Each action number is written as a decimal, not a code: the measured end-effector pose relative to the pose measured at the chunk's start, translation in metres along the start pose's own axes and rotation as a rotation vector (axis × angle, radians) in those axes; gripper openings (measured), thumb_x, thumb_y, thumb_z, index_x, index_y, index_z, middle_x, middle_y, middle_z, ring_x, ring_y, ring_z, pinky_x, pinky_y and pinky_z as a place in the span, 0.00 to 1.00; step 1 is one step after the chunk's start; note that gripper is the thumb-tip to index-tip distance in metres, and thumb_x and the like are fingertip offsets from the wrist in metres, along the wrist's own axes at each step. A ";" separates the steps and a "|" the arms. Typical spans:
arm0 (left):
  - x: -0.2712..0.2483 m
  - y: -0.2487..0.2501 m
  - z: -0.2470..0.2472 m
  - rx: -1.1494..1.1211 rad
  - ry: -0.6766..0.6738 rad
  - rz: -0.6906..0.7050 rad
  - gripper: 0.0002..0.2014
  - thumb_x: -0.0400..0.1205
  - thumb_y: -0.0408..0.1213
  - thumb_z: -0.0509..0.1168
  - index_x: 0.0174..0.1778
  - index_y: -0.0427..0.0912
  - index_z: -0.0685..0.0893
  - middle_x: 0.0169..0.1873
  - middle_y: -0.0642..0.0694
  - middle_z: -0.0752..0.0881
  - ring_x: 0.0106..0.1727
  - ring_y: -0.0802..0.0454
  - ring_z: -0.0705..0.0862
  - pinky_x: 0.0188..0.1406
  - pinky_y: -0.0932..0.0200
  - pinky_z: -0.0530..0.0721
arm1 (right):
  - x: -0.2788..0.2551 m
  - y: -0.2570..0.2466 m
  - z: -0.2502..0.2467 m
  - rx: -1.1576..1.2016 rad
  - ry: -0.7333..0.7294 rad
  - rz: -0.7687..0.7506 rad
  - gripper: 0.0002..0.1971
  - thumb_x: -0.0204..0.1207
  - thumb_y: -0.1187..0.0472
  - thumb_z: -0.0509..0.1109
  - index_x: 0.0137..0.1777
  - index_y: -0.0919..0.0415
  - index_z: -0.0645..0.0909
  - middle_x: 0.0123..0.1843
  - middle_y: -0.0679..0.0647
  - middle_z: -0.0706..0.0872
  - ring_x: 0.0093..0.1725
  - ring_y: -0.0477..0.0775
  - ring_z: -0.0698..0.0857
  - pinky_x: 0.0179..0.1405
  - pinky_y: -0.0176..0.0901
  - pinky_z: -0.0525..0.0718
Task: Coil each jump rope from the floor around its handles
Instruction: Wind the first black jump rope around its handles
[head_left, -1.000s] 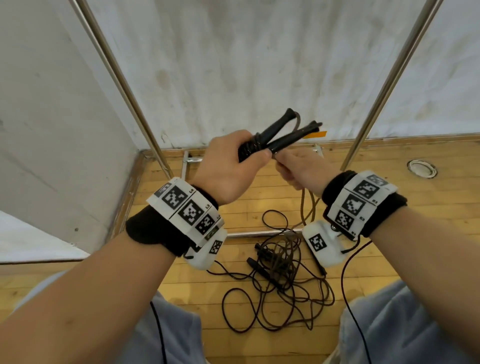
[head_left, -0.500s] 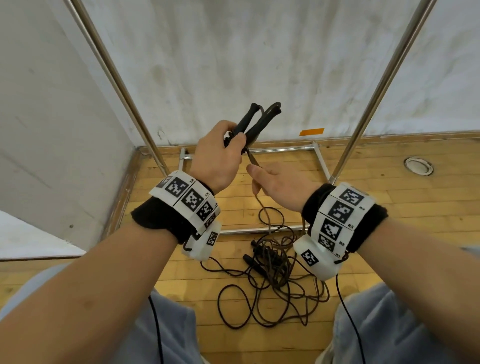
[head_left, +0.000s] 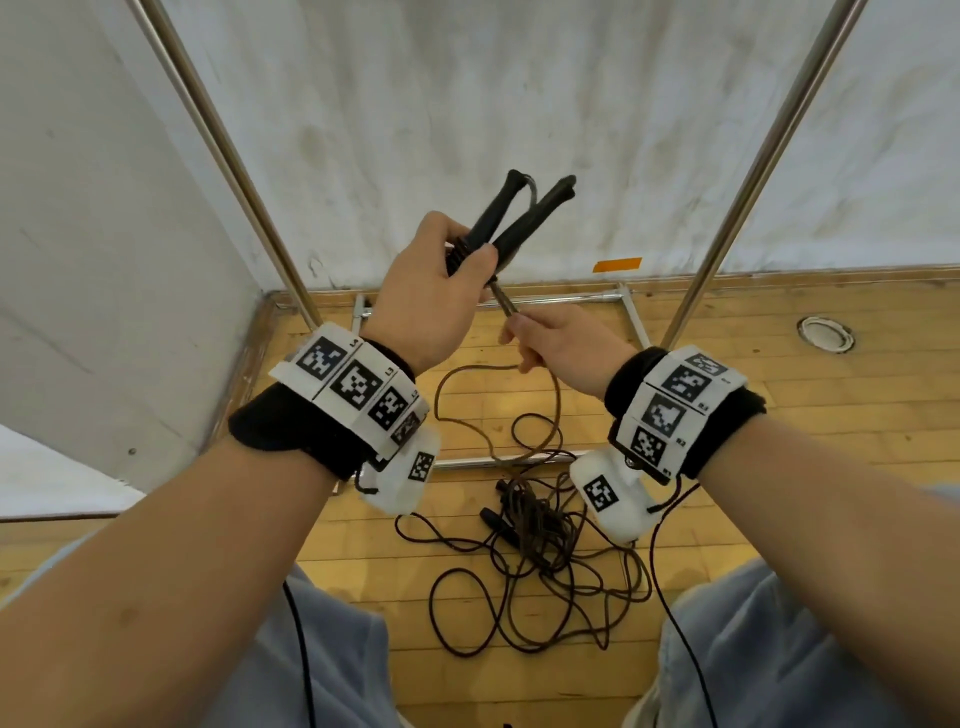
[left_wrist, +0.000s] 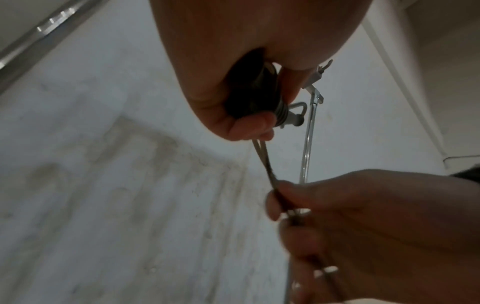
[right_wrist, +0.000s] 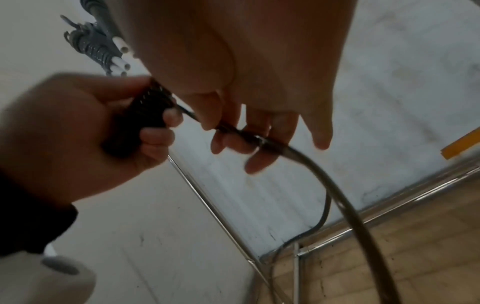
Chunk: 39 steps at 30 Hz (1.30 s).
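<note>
- 2 black handles (head_left: 519, 218) stand up from the left hand (head_left: 431, 296) at centre frame in the head view, their tops splayed apart in a V against the white wall (head_left: 467, 104).
- 1 brown cord (head_left: 501, 301) runs from the bottom of the handles down and right into the right hand (head_left: 561, 345); in the left wrist view it shows as 2 thin strands side by side.
- More cord and at least 1 more black handle (head_left: 496, 522) lie in a loose tangle (head_left: 540, 561) on the floor (head_left: 779, 415), lower centre; how many ropes are in it I cannot tell.
- The left hand's fingers (right_wrist: 155, 131) are curled tight round the ribbed lower ends of the 2 handles, thumb across the front.
- The right hand's thumb and fingers (right_wrist: 228, 144) pinch the cord just below the left hand; the little finger sticks out loose.
- Past the right hand the cord hangs in 1 open loop down to the tangle.
- The handles look like matt rubber or foam, slim and rounded, flared at the tips; the cord is thin and smooth.
- The floor is pale wood planks; 2 shiny metal poles (head_left: 228, 156) slant up the wall from a metal frame on the floor.
</note>
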<state>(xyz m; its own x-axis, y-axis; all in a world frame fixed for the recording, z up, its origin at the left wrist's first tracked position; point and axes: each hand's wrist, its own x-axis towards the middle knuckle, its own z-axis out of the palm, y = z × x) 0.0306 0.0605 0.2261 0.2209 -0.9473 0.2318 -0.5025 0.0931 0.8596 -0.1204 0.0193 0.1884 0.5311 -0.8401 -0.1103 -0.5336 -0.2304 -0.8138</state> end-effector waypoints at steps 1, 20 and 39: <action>0.002 -0.003 -0.005 0.057 0.008 0.009 0.05 0.84 0.44 0.61 0.49 0.48 0.71 0.37 0.48 0.85 0.31 0.54 0.81 0.31 0.55 0.78 | 0.000 -0.002 -0.002 0.012 0.019 -0.017 0.15 0.85 0.52 0.54 0.41 0.50 0.79 0.31 0.47 0.77 0.33 0.48 0.76 0.39 0.43 0.77; 0.014 -0.033 -0.001 0.543 -0.072 0.000 0.16 0.85 0.48 0.60 0.64 0.44 0.71 0.38 0.53 0.77 0.34 0.54 0.79 0.30 0.59 0.73 | -0.012 -0.027 -0.025 -0.217 0.167 -0.175 0.19 0.84 0.53 0.57 0.34 0.58 0.80 0.23 0.45 0.71 0.20 0.37 0.73 0.22 0.25 0.67; -0.009 -0.014 0.024 0.675 -0.310 0.159 0.12 0.77 0.55 0.66 0.41 0.56 0.71 0.30 0.59 0.77 0.30 0.62 0.75 0.23 0.63 0.66 | -0.015 -0.036 -0.061 -0.327 0.246 -0.188 0.18 0.82 0.51 0.61 0.36 0.60 0.83 0.22 0.47 0.72 0.20 0.42 0.71 0.21 0.30 0.67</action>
<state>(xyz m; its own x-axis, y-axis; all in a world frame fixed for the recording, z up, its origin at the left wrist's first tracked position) 0.0160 0.0604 0.2007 -0.0918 -0.9902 0.1049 -0.9330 0.1223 0.3385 -0.1495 0.0105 0.2544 0.4875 -0.8514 0.1937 -0.6439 -0.5004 -0.5788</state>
